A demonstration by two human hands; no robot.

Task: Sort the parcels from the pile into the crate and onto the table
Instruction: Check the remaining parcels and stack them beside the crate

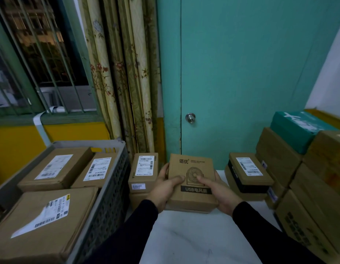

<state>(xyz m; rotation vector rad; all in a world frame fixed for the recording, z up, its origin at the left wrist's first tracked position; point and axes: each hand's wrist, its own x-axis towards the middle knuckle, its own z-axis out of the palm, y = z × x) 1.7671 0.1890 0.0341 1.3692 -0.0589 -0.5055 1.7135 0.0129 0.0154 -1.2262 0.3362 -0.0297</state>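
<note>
Over the white tabletop (194,237), both hands grip a small cardboard fan box (192,180) w/ thumbs on top: left hand (165,187), right hand (220,193). Left of it, gray perforated plastic crate (108,202) holds flat brown labeled parcels (56,168); more boxes stacked at right (314,187).

A: fan box (192,180) = matt brown cardboard, black print. Crate (108,197) left of it?
B: grey perforated plastic, matt. Table (194,235) under the box: smooth white. Door knob (190,117) behind: shiny metal.

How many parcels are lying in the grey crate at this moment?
3 show in the grey crate: the near parcel, the far-left parcel, and the far-right parcel. More may lie hidden beneath them.
</note>
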